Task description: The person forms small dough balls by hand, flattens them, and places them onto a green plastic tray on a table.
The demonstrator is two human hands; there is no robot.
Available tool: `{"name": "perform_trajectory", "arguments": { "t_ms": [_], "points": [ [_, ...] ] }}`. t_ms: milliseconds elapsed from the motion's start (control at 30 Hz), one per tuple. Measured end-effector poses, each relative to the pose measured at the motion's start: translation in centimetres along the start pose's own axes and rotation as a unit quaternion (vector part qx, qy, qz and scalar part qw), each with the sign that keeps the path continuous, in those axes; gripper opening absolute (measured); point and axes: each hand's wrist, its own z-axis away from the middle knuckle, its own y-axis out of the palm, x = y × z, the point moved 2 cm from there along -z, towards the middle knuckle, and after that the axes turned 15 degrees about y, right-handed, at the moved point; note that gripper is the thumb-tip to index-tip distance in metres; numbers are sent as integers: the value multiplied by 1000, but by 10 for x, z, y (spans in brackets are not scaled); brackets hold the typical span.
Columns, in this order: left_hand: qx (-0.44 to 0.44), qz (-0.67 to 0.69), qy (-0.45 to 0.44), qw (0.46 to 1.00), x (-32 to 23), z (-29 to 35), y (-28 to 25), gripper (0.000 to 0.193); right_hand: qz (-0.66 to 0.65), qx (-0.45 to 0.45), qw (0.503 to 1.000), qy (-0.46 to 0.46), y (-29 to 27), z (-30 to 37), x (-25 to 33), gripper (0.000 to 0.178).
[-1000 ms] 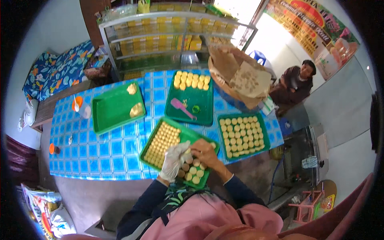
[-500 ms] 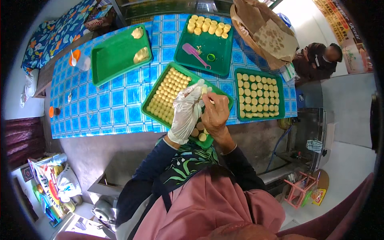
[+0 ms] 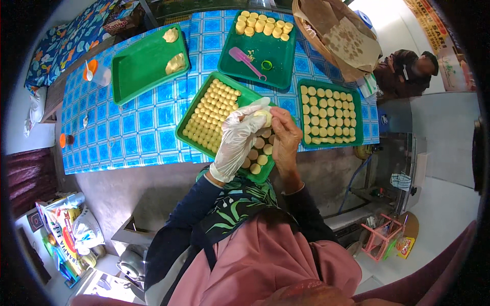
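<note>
In my left hand (image 3: 236, 138), which wears a clear glove, sits a piece of pale yellow dough (image 3: 263, 118), cupped in the fingers. My bare right hand (image 3: 287, 138) pinches the right edge of that dough with thumb and fingertips. Both hands are above a green tray (image 3: 179, 131). Rows of small pale dough balls (image 3: 209, 116) fill the tray's left side. Partly hidden under my hands, flat round pieces (image 3: 262, 159), some pale and some browner, lie in its right part.
To the right, another green tray (image 3: 361, 115) holds rows of flat rounds. Behind stands a tray (image 3: 220, 64) with stacked yellow rounds, a pink spatula (image 3: 245, 61) and a green ring (image 3: 266, 65). A tray (image 3: 115, 81) with two dough lumps lies left. A person (image 3: 408, 74) sits back right.
My right hand has turned and lowered slightly, its fingers now at the dough's edge rather than curled over it. More of the dough and of the flat rounds shows. The whole view shifted a little.
</note>
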Motion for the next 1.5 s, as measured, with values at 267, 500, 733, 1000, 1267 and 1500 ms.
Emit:
{"name": "perform_trajectory", "arguments": {
  "t_ms": [267, 500, 733, 1000, 1267, 1500],
  "points": [
    [68, -168, -51, 982, -4, 7, -3, 39, -159, 107, 957, 219, -40, -13, -6, 8],
    [14, -173, -75, 982, -12, 16, -6, 39, 271, -16, 959, -81, 1, 18, 28, 12],
    [-32, -6, -69, 997, 11, 17, -15, 42, 353, 2, 923, -155, -7, 18, 4, 39],
    [-33, 18, -14, 999, 24, 15, -19, 48, 456, -85, 862, -205, 9, 37, -33, 59],
    [-76, 170, -72, 980, 28, 16, -24, 40, 49, -12, 998, 25, 1, 28, -46, 75],
    [-79, 64, -11, 995, 24, 21, -24, 36, 483, -104, 843, -215, 23, 37, -24, 62]
  ]
}}
